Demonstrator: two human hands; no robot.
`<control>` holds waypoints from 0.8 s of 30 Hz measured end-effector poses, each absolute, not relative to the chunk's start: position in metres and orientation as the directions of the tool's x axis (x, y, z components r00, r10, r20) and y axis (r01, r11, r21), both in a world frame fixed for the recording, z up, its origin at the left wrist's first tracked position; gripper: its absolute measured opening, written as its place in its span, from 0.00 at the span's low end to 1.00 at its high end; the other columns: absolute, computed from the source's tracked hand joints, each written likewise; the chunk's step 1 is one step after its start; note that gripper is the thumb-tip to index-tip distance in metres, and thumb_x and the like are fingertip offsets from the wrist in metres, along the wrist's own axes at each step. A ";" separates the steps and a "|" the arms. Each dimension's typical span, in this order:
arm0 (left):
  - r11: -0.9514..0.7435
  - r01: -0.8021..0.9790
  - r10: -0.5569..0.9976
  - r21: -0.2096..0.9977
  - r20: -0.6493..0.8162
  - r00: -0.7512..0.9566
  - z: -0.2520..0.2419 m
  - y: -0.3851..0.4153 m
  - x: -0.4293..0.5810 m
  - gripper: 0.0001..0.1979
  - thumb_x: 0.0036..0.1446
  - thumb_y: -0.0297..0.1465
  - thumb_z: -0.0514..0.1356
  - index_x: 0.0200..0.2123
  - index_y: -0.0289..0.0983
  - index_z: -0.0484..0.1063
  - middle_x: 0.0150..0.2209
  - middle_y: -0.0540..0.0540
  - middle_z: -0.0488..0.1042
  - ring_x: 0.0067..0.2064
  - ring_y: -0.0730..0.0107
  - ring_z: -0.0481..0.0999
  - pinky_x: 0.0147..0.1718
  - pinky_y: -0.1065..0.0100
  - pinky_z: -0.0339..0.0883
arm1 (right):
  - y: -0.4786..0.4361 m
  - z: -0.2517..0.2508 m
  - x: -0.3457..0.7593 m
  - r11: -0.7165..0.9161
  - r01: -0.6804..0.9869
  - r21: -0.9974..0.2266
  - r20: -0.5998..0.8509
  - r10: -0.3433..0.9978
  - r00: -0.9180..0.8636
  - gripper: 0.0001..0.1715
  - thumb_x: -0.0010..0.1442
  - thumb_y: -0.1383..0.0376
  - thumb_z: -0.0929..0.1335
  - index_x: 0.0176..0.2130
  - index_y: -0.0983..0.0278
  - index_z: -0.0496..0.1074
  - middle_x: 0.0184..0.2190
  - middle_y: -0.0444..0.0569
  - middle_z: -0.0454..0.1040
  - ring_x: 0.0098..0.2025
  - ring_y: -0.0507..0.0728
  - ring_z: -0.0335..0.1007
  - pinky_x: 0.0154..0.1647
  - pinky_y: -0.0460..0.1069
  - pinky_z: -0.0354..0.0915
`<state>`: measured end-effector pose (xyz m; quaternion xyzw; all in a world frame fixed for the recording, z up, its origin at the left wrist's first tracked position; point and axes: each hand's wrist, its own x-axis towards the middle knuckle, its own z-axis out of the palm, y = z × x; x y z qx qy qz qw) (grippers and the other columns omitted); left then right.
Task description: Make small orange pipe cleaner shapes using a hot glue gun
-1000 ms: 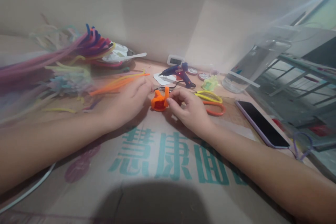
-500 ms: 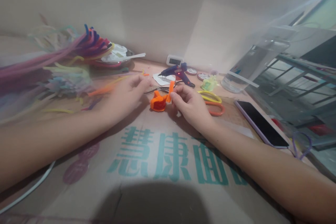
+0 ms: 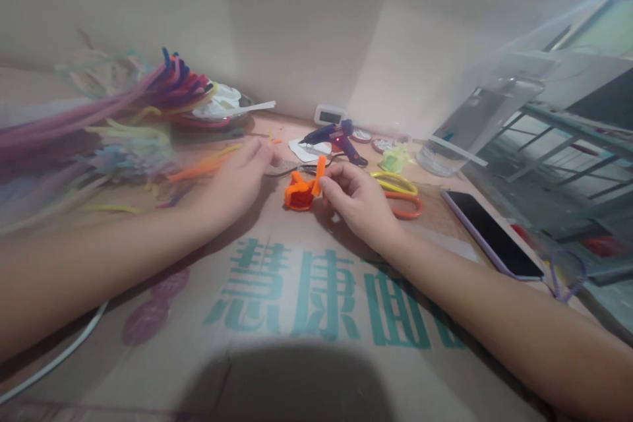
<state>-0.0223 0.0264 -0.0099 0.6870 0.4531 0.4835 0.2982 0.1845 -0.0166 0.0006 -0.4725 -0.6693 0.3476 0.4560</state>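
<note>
My right hand point(image 3: 356, 201) pinches a short orange pipe cleaner point(image 3: 319, 175) between thumb and forefinger, and the strip stands nearly upright. Just left of it is a small coiled orange pipe cleaner piece point(image 3: 299, 193), with a loop at its top. Whether the strip is joined to the coil, I cannot tell. My left hand point(image 3: 240, 175) hovers to the left, apart from the coil. Its fingers stretch loosely forward and nothing shows in them. Behind the coil a blue glue gun point(image 3: 329, 134) with a lit red light rests over white paper point(image 3: 299, 150).
Bundles of coloured pipe cleaners point(image 3: 148, 89) lie at the left. Scissors with yellow and orange handles point(image 3: 406, 206) lie beside my right hand. A phone point(image 3: 492, 234) and a large clear bottle point(image 3: 448, 142) are at the right. A small digital clock point(image 3: 324, 115) stands by the wall.
My left hand has drawn slightly left, away from the coil. The orange strip in my right hand has shifted slightly left and down, nearer the coil.
</note>
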 end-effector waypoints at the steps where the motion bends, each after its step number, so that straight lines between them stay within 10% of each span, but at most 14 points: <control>1: -0.405 0.354 0.912 0.843 0.400 0.091 -0.011 0.028 -0.023 0.18 0.69 0.44 0.49 0.31 0.41 0.68 0.38 0.47 0.74 0.44 0.61 0.73 0.46 0.61 0.68 | -0.017 0.001 0.185 0.310 0.314 -0.897 0.281 0.950 -0.137 0.09 0.63 0.58 0.67 0.36 0.61 0.67 0.24 0.40 0.70 0.25 0.50 0.65 0.26 0.47 0.62; 24: -0.728 0.451 0.683 0.516 0.596 0.422 -0.004 0.010 -0.016 0.11 0.63 0.42 0.61 0.36 0.43 0.80 0.42 0.49 0.79 0.47 0.62 0.76 0.52 0.59 0.67 | -0.021 0.006 0.184 0.574 0.542 -0.614 0.524 0.810 -0.264 0.07 0.64 0.63 0.68 0.34 0.61 0.73 0.30 0.44 0.75 0.34 0.54 0.69 0.37 0.49 0.64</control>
